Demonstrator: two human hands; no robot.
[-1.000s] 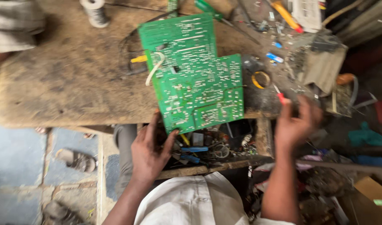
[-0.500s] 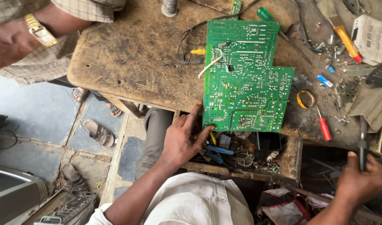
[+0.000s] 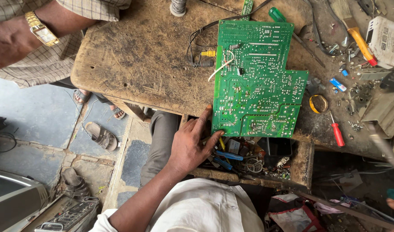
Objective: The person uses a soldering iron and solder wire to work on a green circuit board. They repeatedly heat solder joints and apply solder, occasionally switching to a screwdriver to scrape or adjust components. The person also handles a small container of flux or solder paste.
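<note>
Where it overhangs the bench, green stepped circuit board (image 3: 257, 81), solder-side up, under open left hand (image 3: 190, 144) fingertips

I see 1 green circuit board (image 3: 257, 77) lying flat on the worn wooden workbench (image 3: 136, 64), solder side up, its face dotted with silvery joints and pale traces. Its outline is stepped: a narrower upper part and a wider lower part that juts to the right. A white wire loops over its left edge, near the middle of that side. The board sits toward the bench's near edge, and its lower left corner overhangs that edge. My left hand (image 3: 190, 144) touches that corner, fingertips on the board's bottom edge, thumb against its left side.
</note>
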